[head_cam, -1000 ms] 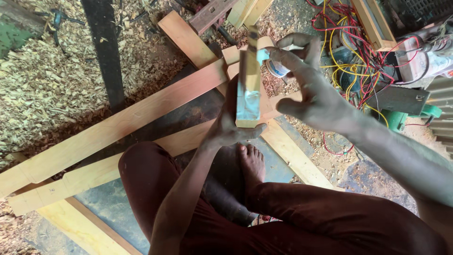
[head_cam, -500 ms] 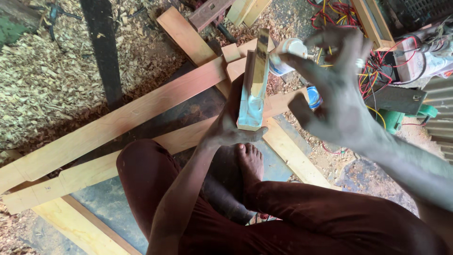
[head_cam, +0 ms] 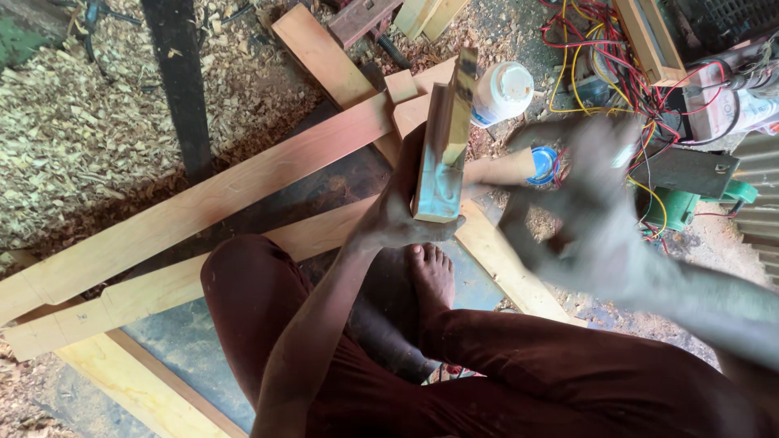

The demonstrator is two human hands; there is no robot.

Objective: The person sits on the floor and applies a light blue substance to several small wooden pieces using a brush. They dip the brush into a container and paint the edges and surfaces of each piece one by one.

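Gripping wood block (head_cam: 442, 166) upright, left hand (head_cam: 398, 215) exposes wet face; right hand (head_cam: 588, 191) blurred, fingers spread, empty, near glue bottle (head_cam: 501, 93).

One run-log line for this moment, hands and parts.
left hand: grips glue-coated wood block upright | right hand: blurred, empty, apart from white bottle | blue cap on ground

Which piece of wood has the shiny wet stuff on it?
The short wooden block held up in the left hand. Its face glistens with a pale, wet coat, while the long planks lying on the floor look dry and bare.
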